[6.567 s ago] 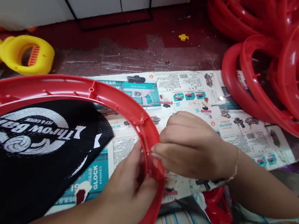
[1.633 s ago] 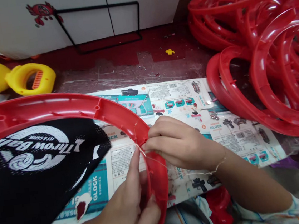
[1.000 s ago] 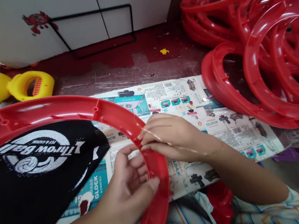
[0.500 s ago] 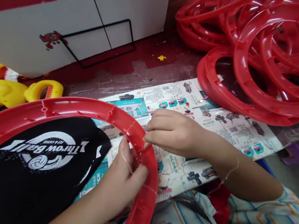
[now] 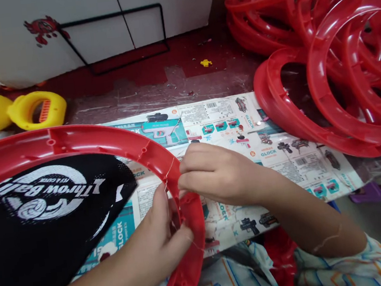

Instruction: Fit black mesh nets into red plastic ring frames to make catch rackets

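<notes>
Grips red ring [image 5: 118, 141] with left hand [image 5: 155, 236], cannot tell the hold of right hand [image 5: 217, 179], might tangle thread [image 5: 170, 169] if slack.

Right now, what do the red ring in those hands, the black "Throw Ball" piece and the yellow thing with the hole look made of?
Red ring: most likely hard plastic, glossy, with shiny streaks and thin moulded ribs. Black piece: probably cloth, dull with white print, but I can't be sure. Yellow thing: smooth, maybe plastic, with rounded edges.
</notes>
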`<state>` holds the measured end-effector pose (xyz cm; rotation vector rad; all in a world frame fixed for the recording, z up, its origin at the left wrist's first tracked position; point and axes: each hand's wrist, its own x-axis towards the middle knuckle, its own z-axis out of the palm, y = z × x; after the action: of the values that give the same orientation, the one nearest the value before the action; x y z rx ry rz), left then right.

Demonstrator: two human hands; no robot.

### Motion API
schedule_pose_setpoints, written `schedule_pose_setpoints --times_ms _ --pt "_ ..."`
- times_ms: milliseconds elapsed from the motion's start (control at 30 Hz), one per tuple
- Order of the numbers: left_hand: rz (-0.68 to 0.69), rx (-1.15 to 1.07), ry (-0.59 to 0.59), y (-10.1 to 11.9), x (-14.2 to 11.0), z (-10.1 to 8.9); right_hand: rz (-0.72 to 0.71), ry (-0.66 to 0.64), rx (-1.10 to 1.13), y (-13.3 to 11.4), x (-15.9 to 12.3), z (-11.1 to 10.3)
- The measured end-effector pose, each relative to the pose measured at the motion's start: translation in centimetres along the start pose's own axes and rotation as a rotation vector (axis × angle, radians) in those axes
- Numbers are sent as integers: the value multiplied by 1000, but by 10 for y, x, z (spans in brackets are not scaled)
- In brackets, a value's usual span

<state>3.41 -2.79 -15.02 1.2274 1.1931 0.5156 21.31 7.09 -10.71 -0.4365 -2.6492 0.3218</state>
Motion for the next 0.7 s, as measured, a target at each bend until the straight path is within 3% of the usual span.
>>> schedule_pose_setpoints --times_ms 233,367,500,700 --pt "-36 -182 -12 5 -1 7 26 9 58 3 1 7" --pt "7 -334 149 20 5 10 27 -6 70 3 0 5" --pt "70 -309 232 27 12 9 26 -8 -1 3 -1 6" --pt "57 -124 168 15 13 2 -22 77 -211 5 -2 6"
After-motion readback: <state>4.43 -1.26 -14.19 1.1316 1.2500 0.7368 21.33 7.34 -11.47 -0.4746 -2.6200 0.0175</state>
